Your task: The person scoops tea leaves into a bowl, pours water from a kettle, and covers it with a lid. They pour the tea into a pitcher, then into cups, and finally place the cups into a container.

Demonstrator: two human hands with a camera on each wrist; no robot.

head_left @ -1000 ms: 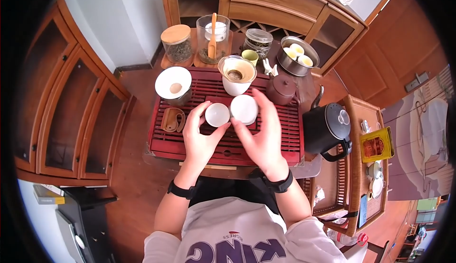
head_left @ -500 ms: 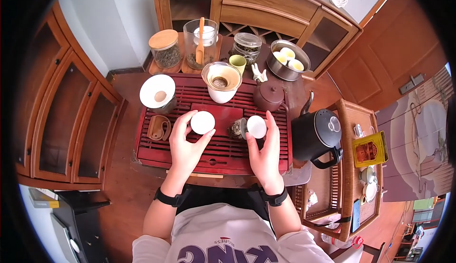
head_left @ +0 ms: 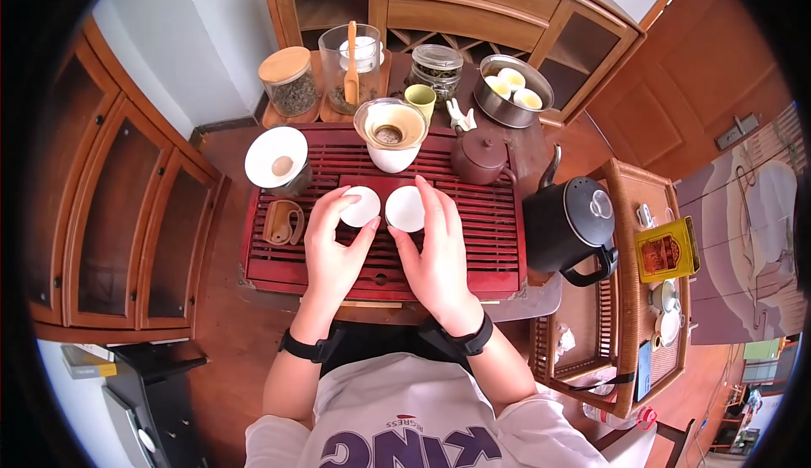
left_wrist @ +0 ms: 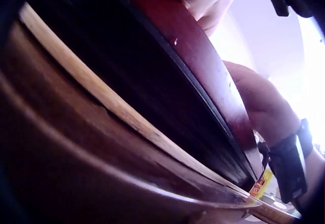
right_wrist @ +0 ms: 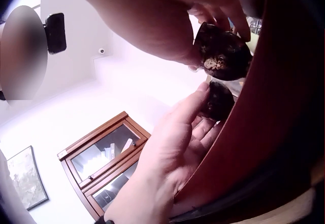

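In the head view, two small teacups with white insides and dark outsides sit side by side over the near middle of the red slatted tea tray (head_left: 481, 265). My left hand (head_left: 334, 236) holds the left teacup (head_left: 361, 207) between thumb and fingers. Thumb and fingers of my right hand (head_left: 435, 248) grip the right teacup (head_left: 405, 208) around its side. Seen from low down in the right wrist view, the right teacup (right_wrist: 223, 51) shows a dark, mottled outside with a pale patch. Close by is the other dark teacup (right_wrist: 219, 101) in the left hand.
Beyond the hands stand a white cup with a strainer (head_left: 393, 143) and a brown teapot (head_left: 481, 157). A white-topped bowl (head_left: 277, 155) and wooden holder (head_left: 283, 223) are left. The black kettle (head_left: 570, 223) stands right; jars (head_left: 289, 84) and a metal pot (head_left: 511, 92) line the back.
Half a second ago the right hand was farther right, with a dark, patterned cup side showing there. It has moved back left, bringing its teacup beside the left one. The head view shifted slightly.
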